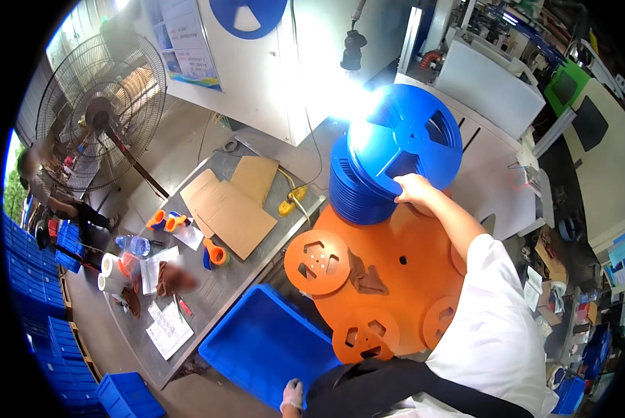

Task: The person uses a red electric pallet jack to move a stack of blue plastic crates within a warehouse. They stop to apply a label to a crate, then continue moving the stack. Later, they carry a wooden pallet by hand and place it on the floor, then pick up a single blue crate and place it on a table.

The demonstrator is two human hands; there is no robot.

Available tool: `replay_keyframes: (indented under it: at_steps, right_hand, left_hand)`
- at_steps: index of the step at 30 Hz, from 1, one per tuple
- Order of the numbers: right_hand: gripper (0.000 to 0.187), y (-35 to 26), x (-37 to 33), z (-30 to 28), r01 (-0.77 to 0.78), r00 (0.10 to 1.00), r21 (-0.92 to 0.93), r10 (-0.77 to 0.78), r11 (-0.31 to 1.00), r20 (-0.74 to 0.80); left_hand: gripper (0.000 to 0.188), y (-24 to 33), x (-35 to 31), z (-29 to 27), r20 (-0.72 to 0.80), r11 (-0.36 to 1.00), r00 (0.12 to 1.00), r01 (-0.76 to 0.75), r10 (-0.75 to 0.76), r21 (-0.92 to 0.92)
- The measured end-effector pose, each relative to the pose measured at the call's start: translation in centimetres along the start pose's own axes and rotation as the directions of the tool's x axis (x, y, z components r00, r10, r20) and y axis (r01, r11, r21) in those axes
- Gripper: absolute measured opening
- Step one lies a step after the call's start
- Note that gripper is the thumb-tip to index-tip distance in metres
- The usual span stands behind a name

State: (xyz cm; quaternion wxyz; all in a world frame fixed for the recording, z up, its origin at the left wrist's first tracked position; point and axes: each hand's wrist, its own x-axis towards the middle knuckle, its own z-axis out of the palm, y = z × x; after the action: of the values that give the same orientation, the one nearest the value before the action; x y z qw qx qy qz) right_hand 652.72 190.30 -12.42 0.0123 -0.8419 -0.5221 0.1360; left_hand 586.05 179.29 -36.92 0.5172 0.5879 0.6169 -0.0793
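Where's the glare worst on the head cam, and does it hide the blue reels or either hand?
Head view: glare burns out the white cabinet behind the blue reel stack, paling its top-left edge; right hand on the tilted top reel is sharp; gloved left hand is clear; fisheye bends the rim.

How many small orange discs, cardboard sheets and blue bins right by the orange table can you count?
Small orange discs: 3 in clear view; a fourth may be hidden behind the arm.
Cardboard sheets: 3, overlapping.
Blue bin beside the orange table: 1.
Total: 7.
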Motion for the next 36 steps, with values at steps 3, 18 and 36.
replay_keyframes:
  at_steps: [3, 18, 36]
  right_hand:
    - [0.052, -0.2, 6.0, 1.9, 0.045, 0.999, -0.059, -0.046, 0.997, -0.006]
    - [0.058, 2.2, 12.6, 6.2, 0.068, 0.96, 0.036, -0.075, 0.997, 0.269]
    - [0.068, 0.7, 5.4, 5.5, 0.223, 0.856, -0.023, -0.207, 0.975, -0.473]
  left_hand:
    - [0.044, -5.0, -0.3, 0.9, -0.01, 0.99, 0.99, 0.138, -0.138, 0.031]
    - [0.037, 3.5, -1.5, 1.2, 0.006, 0.992, 0.994, 0.112, -0.113, 0.06]
    - [0.04, -3.5, -3.7, 1.4, 0.024, 0.987, 0.988, 0.154, -0.155, 0.033]
